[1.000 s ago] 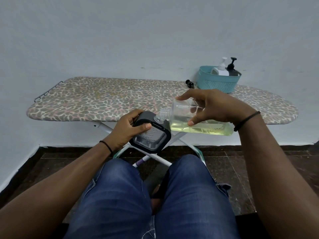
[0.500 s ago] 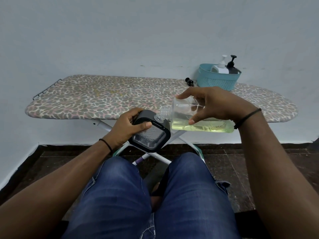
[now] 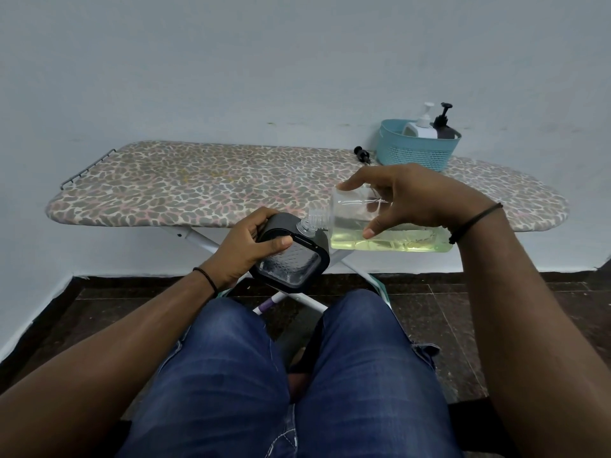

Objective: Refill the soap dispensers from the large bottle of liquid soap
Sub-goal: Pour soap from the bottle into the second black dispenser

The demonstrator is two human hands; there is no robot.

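Note:
My right hand grips a large clear bottle lying on its side, with yellow-green liquid soap pooled along its lower wall. Its threaded neck points left, right next to the open threaded neck of a black square dispenser with a clear textured face. My left hand holds that dispenser tilted, in the air in front of the ironing board. Whether the two necks touch, I cannot tell.
A teal basket at the board's far right holds a white pump dispenser and a black pump dispenser. A small black pump head lies left of the basket. My knees in jeans fill the foreground; wall behind the board.
The bottle and dispenser stay joined neck to neck; both hands hold much the same pose, with only a slight shift in the view.

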